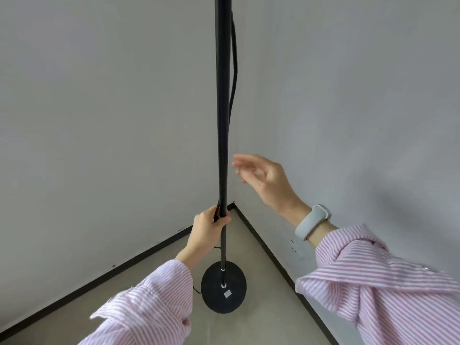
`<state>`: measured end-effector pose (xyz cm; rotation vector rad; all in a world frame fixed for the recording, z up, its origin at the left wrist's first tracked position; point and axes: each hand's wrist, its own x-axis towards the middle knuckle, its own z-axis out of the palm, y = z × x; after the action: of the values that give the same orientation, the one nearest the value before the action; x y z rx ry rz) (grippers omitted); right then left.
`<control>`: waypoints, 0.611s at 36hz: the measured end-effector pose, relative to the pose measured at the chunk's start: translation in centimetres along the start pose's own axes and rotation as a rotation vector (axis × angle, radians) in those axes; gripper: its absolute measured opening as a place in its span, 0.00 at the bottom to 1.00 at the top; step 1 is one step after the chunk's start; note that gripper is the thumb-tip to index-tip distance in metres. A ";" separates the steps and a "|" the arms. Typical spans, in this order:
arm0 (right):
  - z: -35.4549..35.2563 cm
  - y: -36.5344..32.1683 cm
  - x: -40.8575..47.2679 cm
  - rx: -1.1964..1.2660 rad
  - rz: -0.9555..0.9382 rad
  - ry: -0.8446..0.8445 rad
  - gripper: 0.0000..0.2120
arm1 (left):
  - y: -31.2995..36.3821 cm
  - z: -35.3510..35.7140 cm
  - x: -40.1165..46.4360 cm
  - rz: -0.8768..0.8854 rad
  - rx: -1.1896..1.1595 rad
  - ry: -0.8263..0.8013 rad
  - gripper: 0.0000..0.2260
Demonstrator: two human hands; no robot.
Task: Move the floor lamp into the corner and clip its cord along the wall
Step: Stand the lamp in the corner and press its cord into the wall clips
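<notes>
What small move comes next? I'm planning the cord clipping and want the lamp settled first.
Probably bring the open right hand onto the pole, since only the left hand grips it, with the cord hanging loose beside it and the base near the corner.

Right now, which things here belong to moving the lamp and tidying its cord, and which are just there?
Part of the job:
black metal lamp pole, gripped by the left hand
round black lamp base
black cord
open right hand

Just there:
white wall socket
grey wristband
</notes>
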<state>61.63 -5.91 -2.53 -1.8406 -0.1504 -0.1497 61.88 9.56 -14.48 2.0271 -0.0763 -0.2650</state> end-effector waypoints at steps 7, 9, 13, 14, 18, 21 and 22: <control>2.1 -0.3 0.9 -0.055 -0.009 -0.109 0.08 | -3.6 2.4 0.5 -0.074 -0.049 0.027 0.06; 2.6 0.5 1.0 -0.037 0.034 -0.100 0.08 | -4.4 2.4 0.6 -0.088 -0.040 0.006 0.06; 3.8 1.8 0.7 -0.045 0.047 -0.115 0.07 | -5.6 2.6 0.5 -0.097 0.029 -0.004 0.10; 4.0 2.0 0.7 -0.039 0.048 -0.109 0.07 | -5.7 2.7 0.5 -0.095 0.036 0.004 0.10; 4.1 2.5 1.3 0.002 0.052 -0.077 0.08 | -5.4 2.8 1.3 -0.093 0.047 0.006 0.09; 3.7 2.5 1.5 0.020 0.070 -0.099 0.08 | -4.7 2.2 1.7 -0.090 0.105 -0.052 0.04; 3.7 2.4 1.5 0.019 0.080 -0.116 0.08 | -4.5 1.8 1.6 -0.083 0.135 -0.056 0.02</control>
<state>63.59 -3.00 -5.51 -1.8339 -0.1584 0.0149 62.76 9.74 -19.51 2.1599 -0.0457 -0.3775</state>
